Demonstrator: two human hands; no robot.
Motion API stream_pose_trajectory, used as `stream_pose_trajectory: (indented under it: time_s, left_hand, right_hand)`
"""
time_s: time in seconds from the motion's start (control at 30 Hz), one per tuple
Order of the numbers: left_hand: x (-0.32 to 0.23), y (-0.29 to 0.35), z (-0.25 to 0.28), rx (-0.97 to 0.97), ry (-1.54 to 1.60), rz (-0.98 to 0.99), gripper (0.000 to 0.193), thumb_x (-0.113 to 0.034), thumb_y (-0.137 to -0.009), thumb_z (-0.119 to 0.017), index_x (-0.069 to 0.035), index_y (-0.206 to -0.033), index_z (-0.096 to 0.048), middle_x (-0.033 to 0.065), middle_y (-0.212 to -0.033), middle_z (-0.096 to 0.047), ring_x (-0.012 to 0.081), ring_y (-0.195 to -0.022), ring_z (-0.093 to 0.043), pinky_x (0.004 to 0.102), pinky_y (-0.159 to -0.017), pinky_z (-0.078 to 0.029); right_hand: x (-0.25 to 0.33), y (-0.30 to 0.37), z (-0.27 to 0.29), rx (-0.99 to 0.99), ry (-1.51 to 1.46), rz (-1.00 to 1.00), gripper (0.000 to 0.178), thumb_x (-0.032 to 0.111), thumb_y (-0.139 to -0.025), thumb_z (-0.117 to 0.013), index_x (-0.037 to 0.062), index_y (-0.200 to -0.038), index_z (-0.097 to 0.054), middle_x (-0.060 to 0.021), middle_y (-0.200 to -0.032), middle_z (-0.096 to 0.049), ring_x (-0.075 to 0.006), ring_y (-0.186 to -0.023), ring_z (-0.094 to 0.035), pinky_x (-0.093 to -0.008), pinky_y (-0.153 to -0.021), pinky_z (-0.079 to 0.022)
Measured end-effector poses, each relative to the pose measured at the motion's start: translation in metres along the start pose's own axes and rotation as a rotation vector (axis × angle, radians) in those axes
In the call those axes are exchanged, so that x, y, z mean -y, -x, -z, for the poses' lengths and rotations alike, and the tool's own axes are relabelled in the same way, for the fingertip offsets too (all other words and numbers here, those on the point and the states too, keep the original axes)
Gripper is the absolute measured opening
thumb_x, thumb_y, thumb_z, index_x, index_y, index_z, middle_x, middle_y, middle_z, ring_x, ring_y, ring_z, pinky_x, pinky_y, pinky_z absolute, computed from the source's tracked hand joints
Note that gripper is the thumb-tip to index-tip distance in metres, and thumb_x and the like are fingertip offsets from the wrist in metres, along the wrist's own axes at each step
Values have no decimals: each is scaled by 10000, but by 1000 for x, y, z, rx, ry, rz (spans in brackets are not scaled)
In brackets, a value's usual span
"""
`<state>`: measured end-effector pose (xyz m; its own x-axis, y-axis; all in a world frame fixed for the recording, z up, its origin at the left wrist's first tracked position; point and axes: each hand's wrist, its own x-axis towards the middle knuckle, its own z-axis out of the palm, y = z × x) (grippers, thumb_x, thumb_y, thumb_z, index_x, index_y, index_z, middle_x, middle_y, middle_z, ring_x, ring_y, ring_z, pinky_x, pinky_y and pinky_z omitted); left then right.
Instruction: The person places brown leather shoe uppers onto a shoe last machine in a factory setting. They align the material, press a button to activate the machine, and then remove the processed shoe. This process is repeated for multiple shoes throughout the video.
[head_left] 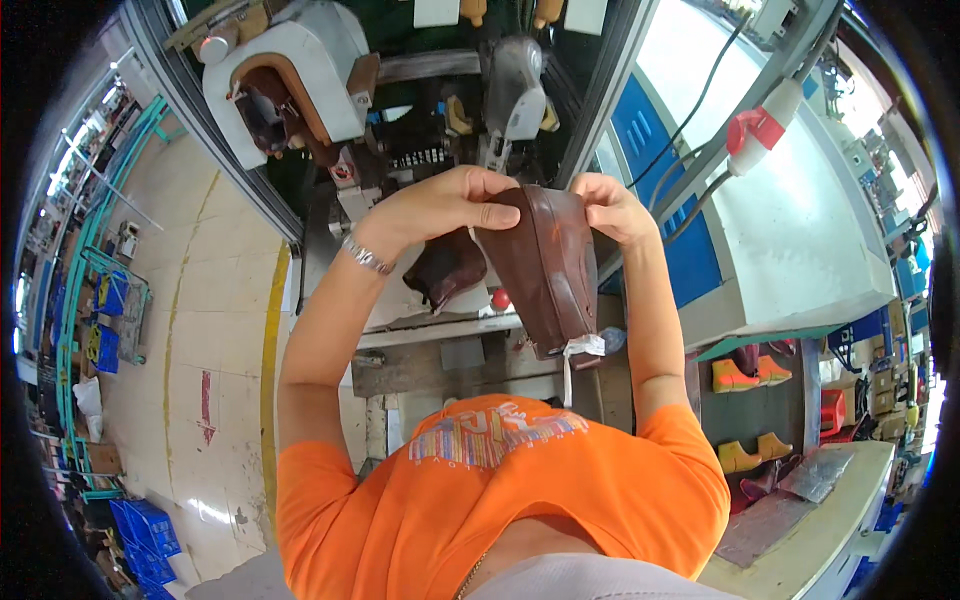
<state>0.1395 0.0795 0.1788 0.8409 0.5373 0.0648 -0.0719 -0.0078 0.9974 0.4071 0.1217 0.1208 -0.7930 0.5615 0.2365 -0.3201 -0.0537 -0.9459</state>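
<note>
A brown leather boot upper (545, 260) hangs between my hands in front of the machine, its far edge held up and its near end lower. My left hand (470, 210) pinches that edge on the left, thumb lying on the leather. On the right, the fingers of my right hand (608, 207) are closed at the same edge. A white strip (582, 346) dangles from the upper's near end. Beside it on the left, a second dark brown leather upper (450, 268) lies on the machine's ledge. What is inside the held upper is hidden.
Ahead stands a machine with a rounded white housing (345, 60), a brown leather piece (268, 110) in its opening. A red knob (500, 299) sits on the ledge. To the right are a white-and-blue cabinet (800, 240), a red-and-white plug (760, 130) and yellow shoe lasts (750, 455).
</note>
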Motion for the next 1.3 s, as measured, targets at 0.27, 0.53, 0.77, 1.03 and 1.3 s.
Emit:
stream_pose_trajectory:
  time_s: [0.27,0.53,0.77,1.03,1.3]
  left_hand:
    - [-47,-7,46,-535,-430,-178,289,-170,-875,-571,-62,-1133,-498,-23,-997,-539,68,-926,-495,225,-801,-413]
    - [-20,-68,96,-867,-83,-338,258,-210,-887,-565,-91,-1115,-542,-32,-972,-574,56,-914,-514,222,-763,-405]
    - [1,-63,84,-1006,-432,-392,244,-133,-854,-594,-34,-1073,-550,25,-959,-581,165,-906,-533,298,-848,-399]
    - [18,-21,-71,-944,-1273,-537,376,-27,-749,-589,-54,-1121,-548,91,-1135,-542,207,-878,-570,348,-769,-409]
    - [133,-47,-9,-1303,-10,-284,345,-240,-874,-537,-23,-1136,-476,76,-1152,-492,182,-1074,-454,327,-892,-347]
  right_hand:
    - [50,-61,4,-410,-74,342,177,191,-895,-528,56,-1006,-553,-21,-958,-609,-116,-884,-584,-254,-799,-475]
    - [37,-122,64,-634,-228,391,198,80,-882,-504,-12,-1040,-582,-75,-974,-642,-136,-873,-616,-253,-786,-504]
    - [10,-101,48,-675,-91,291,253,232,-914,-494,51,-1072,-575,-42,-1042,-625,-136,-932,-585,-286,-823,-451]
    - [-129,-50,17,-216,-613,75,469,451,-860,-510,160,-1226,-475,-40,-1203,-539,-223,-1110,-501,-466,-946,-366]
    - [-145,-91,54,-525,-824,155,230,201,-897,-475,91,-1083,-553,-85,-1078,-616,-239,-1008,-578,-491,-950,-402]
